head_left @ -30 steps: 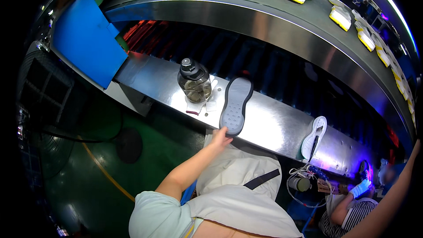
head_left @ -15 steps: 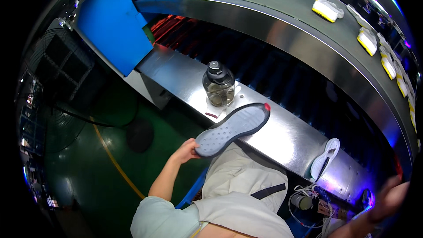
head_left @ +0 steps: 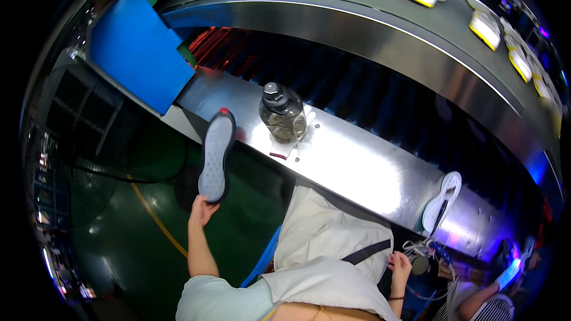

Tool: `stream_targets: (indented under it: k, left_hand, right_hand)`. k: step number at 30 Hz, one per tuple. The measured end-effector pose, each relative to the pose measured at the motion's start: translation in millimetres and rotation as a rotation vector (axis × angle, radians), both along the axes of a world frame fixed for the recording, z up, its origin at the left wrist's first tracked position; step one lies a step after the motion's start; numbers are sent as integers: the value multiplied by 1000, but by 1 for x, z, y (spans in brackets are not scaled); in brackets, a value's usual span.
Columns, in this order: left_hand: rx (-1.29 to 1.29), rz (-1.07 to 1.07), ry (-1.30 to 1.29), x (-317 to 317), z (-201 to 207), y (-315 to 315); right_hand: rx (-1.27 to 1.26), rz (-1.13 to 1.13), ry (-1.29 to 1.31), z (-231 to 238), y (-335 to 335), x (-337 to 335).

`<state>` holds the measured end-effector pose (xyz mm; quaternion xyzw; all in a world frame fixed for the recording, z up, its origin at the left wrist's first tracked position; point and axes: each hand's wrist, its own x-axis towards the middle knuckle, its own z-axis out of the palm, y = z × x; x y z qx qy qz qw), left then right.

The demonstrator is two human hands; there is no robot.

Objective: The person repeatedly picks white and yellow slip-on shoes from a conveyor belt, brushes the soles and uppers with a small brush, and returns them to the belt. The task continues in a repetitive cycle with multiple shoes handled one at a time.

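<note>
Beyond the left hand (head_left: 203,209), pointing away from the person: grey dimpled shoe sole with black rim and red tip (head_left: 217,157). Left thumb and fingers pinch its near end; the sole is up over the green floor (head_left: 250,187), its far end overlapping the ledge edge in view, contact unclear. Right hand (head_left: 400,266) is low by the lap, fingers loosely bent beside the beige cloth apron (head_left: 333,232); can't tell whether it grips the apron.

Ahead of and between both hands, long shiny metal ledge (head_left: 357,172). On it, right of the left hand and farther off: dark see-through bottle with black cap (head_left: 282,116), upright, whitish cloth with dark red edge (head_left: 279,150) at its base. Beyond the right hand, slightly right: white shoe sole (head_left: 447,193). Just right of the right hand, tangled pale cables (head_left: 419,246). Farther right, a co-worker's blue-lit gloved hand (head_left: 510,273).
</note>
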<state>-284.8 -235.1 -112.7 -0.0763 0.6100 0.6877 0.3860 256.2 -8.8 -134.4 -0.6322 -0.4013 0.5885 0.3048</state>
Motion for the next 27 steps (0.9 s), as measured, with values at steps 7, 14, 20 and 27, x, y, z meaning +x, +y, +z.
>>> stream_targets:
  k: [7,14,20,27]
  left_hand:
    - [140,-9,-68,-14,-4,150]
    - [-545,152,623,-22,-22,196]
    - [-172,153,1630,53,130,272]
    - [353,-261,2198,164,280,414]
  right_hand:
    - [-146,-182,320,-3,27,-16]
    - [-200,-482,770,-4,41,-14]
    - [-301,-676,1071,-50,54,-3]
    - [-141,-967,1053,-88,60,17]
